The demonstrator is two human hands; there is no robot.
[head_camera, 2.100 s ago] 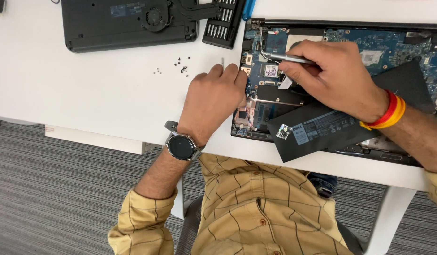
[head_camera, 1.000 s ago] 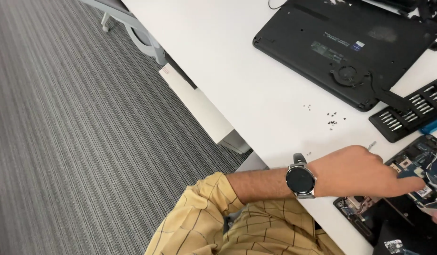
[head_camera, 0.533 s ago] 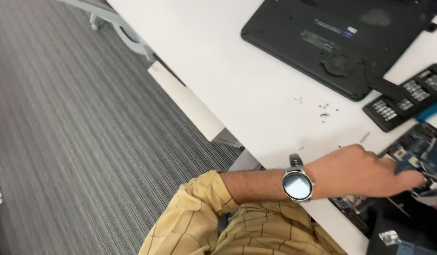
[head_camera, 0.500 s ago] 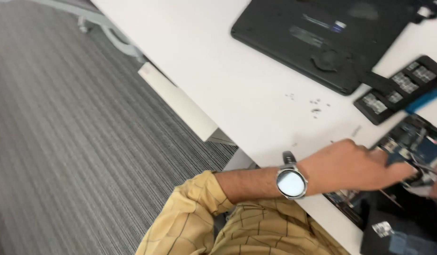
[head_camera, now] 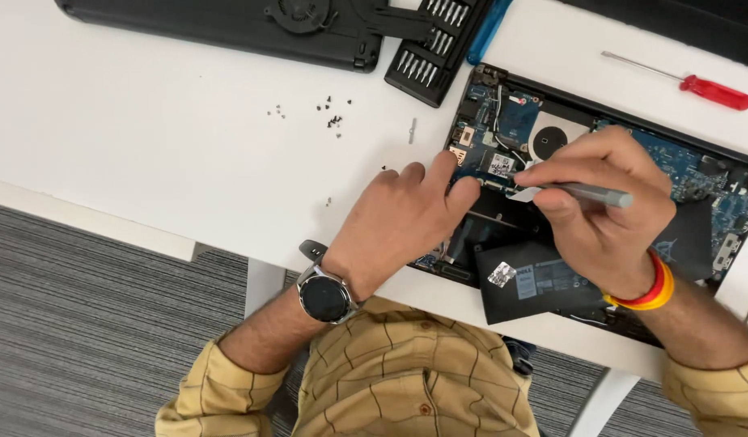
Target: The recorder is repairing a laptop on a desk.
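both hands now over opened laptop (head_camera: 600,154); right hand (head_camera: 604,206) grasps screwdriver (head_camera: 584,193), left hand (head_camera: 402,222) released.

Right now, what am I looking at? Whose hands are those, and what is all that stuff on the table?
The camera sits on a person's head and looks down, so the hands are their own. On the white table lies an opened laptop with its blue boards and round fan showing. The left hand, with a wristwatch, rests fingertips on the laptop's edge. The right hand pinches a thin grey tool pointed at the parts inside. A flat black battery lies loose below it. Nearby are tiny black screws, a case of screwdriver bits, a red-handled screwdriver and a black laptop cover.
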